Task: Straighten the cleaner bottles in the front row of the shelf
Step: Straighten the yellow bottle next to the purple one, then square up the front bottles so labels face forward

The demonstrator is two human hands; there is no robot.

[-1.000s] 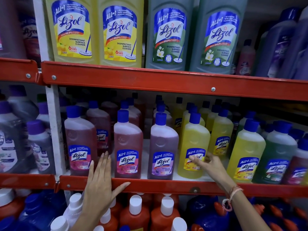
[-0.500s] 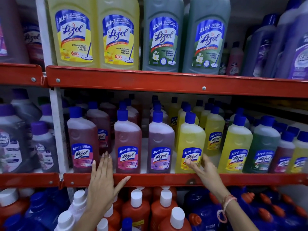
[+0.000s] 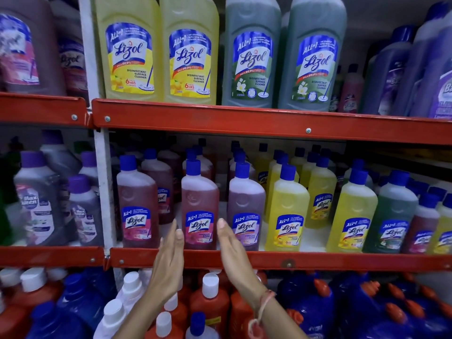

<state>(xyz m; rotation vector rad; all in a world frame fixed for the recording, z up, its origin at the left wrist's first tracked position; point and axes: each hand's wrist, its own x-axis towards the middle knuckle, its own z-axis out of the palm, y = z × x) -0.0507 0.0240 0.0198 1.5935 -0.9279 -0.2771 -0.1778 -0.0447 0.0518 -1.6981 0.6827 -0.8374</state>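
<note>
The red shelf (image 3: 318,259) is carrying the front row, where a pink cleaner bottle (image 3: 200,204) is standing upright (label facing out). The left hand (image 3: 168,263) and right hand (image 3: 232,255) are flanking it, flat-palmed, apart, gripping nothing.

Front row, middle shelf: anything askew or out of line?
Mostly tidy and upright. The lavender bottle and the first yellow bottle have labels turned slightly off front. No spills or damage visible.
</note>
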